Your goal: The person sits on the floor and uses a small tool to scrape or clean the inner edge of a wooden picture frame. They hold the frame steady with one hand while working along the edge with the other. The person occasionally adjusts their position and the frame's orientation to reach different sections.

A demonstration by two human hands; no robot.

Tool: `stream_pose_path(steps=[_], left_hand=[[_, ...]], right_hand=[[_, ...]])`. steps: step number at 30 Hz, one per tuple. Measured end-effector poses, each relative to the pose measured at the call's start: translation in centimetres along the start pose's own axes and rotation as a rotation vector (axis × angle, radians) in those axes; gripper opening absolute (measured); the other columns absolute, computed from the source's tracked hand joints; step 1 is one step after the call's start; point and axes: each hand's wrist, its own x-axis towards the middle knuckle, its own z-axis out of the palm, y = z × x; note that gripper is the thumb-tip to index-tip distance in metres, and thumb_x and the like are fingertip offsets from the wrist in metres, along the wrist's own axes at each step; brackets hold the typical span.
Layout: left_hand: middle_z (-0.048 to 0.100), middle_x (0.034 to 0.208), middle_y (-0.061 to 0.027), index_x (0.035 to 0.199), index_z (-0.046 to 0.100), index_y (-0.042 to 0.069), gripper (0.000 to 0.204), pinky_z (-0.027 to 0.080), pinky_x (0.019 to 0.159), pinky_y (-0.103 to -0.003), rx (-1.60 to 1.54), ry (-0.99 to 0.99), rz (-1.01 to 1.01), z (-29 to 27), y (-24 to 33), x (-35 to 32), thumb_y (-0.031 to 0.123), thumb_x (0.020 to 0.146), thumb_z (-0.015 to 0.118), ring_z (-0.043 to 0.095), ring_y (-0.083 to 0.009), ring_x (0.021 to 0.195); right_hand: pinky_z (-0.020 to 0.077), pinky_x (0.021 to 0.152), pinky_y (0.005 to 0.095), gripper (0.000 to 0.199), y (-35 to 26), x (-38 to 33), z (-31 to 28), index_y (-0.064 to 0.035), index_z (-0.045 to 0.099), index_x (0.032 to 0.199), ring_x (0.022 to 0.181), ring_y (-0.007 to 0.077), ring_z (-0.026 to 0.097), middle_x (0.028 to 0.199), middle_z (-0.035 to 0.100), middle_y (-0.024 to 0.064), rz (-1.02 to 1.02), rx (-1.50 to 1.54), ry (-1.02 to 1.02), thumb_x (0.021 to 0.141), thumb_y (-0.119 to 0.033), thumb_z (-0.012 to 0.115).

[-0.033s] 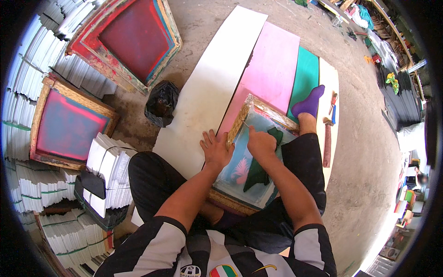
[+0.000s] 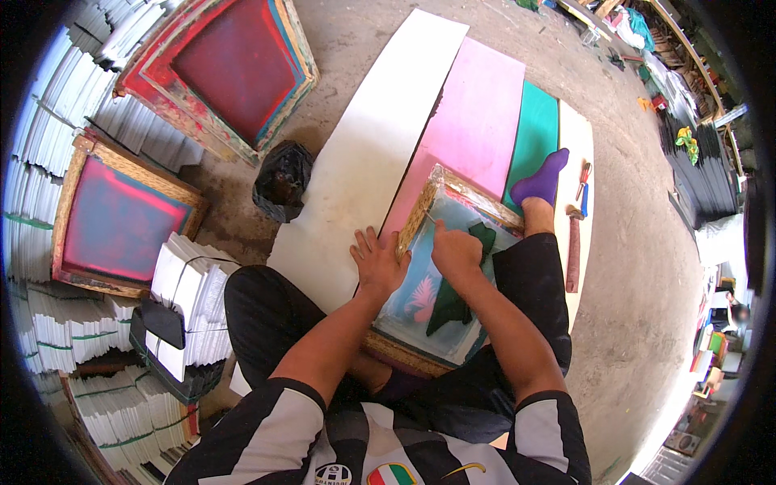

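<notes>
I sit on the floor with a wooden-framed printing screen (image 2: 420,222) resting across my legs. Its blue-green mesh shows a dark green leaf shape (image 2: 453,303) and a pink leaf shape (image 2: 422,295). My left hand (image 2: 378,263) lies flat with spread fingers on the frame's left edge and the white board beside it. My right hand (image 2: 455,249) is closed over the mesh near the frame's upper left corner, pinching a thin small tool (image 2: 430,218) whose tip touches the mesh. My foot in a purple sock (image 2: 543,178) lies beyond the frame.
Long white (image 2: 364,162), pink (image 2: 477,121) and green (image 2: 537,133) boards lie on the concrete floor. A black bag (image 2: 281,182) sits left of them. Two red framed screens (image 2: 121,222) (image 2: 230,65) and stacks of white paper (image 2: 190,303) stand at left. A hammer (image 2: 572,255) and pliers (image 2: 584,182) lie at right.
</notes>
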Motion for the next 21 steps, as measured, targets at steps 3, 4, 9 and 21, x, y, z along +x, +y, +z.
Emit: stream_pose_path(steps=[3,4,9,21], left_hand=[[0.031,0.159,-0.0343,0.15,0.047,0.017,0.067,0.019,0.115,-0.075,-0.004,0.041,0.018,0.5,-0.5,-0.1,0.051,0.095,0.06,0.018,-0.0594,0.15],[0.031,0.158,-0.0348,0.15,0.047,0.016,0.067,0.02,0.115,-0.075,-0.009,0.06,0.029,0.6,-0.6,-0.2,0.051,0.095,0.06,0.018,-0.0597,0.149],[0.031,0.158,-0.0361,0.15,0.047,0.015,0.068,0.02,0.114,-0.075,-0.013,0.036,0.012,0.1,-0.5,0.0,0.051,0.094,0.061,0.02,-0.0603,0.149],[0.032,0.158,-0.0339,0.151,0.047,0.018,0.068,0.021,0.114,-0.075,0.022,0.056,0.007,0.2,-0.6,-0.2,0.05,0.093,0.063,0.021,-0.059,0.149]], right_hand=[[0.0576,0.073,0.0567,0.037,0.2,0.2,-0.7,-0.0187,0.064,0.135,0.084,0.0426,0.073,0.092,0.075,0.0191,-0.016,0.144,-0.027,0.102,-0.029,0.05],[0.0577,0.074,0.0571,0.039,0.6,0.2,-0.9,-0.0168,0.063,0.136,0.087,0.0428,0.074,0.095,0.075,0.0202,-0.019,0.236,-0.037,0.103,-0.03,0.049],[0.0559,0.086,0.0561,0.036,2.0,-0.2,-0.3,-0.0167,0.068,0.13,0.098,0.0429,0.072,0.098,0.074,0.0217,-0.006,0.396,-0.015,0.104,-0.035,0.051],[0.0564,0.083,0.0509,0.036,3.0,0.0,2.7,-0.0203,0.073,0.129,0.093,0.0427,0.072,0.099,0.075,0.021,0.027,0.497,0.069,0.1,-0.039,0.062]])
